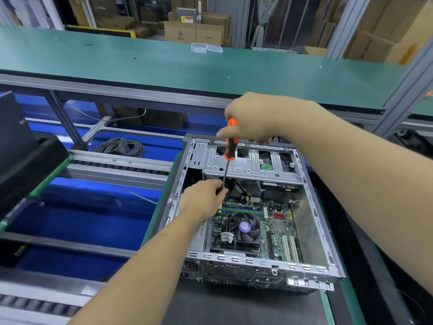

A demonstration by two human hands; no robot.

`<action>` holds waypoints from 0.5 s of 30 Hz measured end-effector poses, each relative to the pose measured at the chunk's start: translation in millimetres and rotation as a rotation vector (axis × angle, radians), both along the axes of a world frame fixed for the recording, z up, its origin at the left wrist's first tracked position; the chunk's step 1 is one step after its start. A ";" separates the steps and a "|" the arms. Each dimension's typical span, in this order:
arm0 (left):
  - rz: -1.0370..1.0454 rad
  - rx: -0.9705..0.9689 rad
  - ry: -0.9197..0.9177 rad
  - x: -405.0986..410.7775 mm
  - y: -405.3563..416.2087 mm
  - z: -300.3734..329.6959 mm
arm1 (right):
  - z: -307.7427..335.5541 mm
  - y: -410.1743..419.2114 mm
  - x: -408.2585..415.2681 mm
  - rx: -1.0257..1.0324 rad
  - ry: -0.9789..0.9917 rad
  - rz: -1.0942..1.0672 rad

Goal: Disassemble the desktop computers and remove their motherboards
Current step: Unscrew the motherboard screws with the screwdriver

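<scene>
1. Head view, grip: right hand (251,118) is wrapped around the orange-and-black handle of the screwdriver (229,146), fingers curled tight, handle top poking out by the thumb. Held high, likely so the wrist can spin the tool and push straight down the shaft.
2. Left hand (203,198) pinches the lower metal shaft between thumb and fingertips, right at the top left corner of the motherboard (264,221). Probably steadying the tip onto a screw; the tip and the screw are hidden behind the fingers, cannot confirm.
3. Screwdriver stands nearly upright, tilted slightly, passing in front of the silver drive cage (248,160).
4. Task thing: motherboard sits flat on the case floor, not yet out. CPU fan (244,227) sits on it, green memory sticks above the fan, white slots lower right.
5. Computer case (257,261) lies on its side, side panel off, open face up. That gives top-down access to the board screws.
6. Case rests on a dark mat (234,308) at the bench edge, close to the person.
7. Stage, my guess: unscrewing board mounts, early; cables near the cage look plugged in.
8. Around: green shelf (164,64) behind, coiled cable (121,146) left, cardboard boxes (194,31) far back.
</scene>
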State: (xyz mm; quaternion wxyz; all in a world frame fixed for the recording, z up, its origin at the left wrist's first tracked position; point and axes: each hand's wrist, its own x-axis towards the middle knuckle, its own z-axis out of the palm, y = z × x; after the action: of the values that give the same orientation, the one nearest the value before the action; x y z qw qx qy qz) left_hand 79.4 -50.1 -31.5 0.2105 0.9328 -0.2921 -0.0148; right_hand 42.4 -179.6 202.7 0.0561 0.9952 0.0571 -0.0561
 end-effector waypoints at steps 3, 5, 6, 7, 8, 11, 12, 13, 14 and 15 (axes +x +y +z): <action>0.004 -0.006 0.009 0.3 0.1 0.1 | -0.9 -0.8 -2.0 0.044 0.050 0.074; 0.005 -0.005 0.003 0.4 0.0 -0.3 | -0.6 0.8 -2.5 0.034 0.061 -0.004; 0.005 -0.002 -0.002 0.2 0.1 -0.5 | -0.7 1.8 -2.6 0.006 0.051 -0.037; 0.003 0.000 -0.006 0.1 0.1 -0.7 | -1.5 1.5 -1.5 -0.009 0.034 -0.030; 0.000 0.000 -0.009 0.0 -0.2 -1.0 | -3.1 -1.6 0.8 -0.001 0.014 0.006; 0.001 -0.006 -0.018 0.5 -0.2 -0.7 | -1.3 -3.5 -0.9 0.037 0.036 0.101; 0.001 -0.005 -0.022 0.6 -0.2 -0.9 | -0.8 -3.3 -0.8 0.036 0.039 0.082; 0.001 -0.003 -0.025 0.6 -0.4 -1.0 | -0.5 -2.9 -1.1 0.024 0.020 0.046; 0.001 -0.001 -0.024 0.4 -0.4 -1.2 | 0.7 -1.2 -1.7 -0.006 0.006 0.014; 0.002 -0.001 -0.019 0.1 -0.2 -1.1 | 0.0 -1.4 -0.8 -0.021 -0.019 0.025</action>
State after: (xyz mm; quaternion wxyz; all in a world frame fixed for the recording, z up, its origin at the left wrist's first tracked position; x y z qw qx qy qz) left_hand 79.6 -50.3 -32.5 0.2083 0.9330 -0.2933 -0.0057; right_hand 41.6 -181.0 202.8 0.0681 0.9942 0.0686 -0.0463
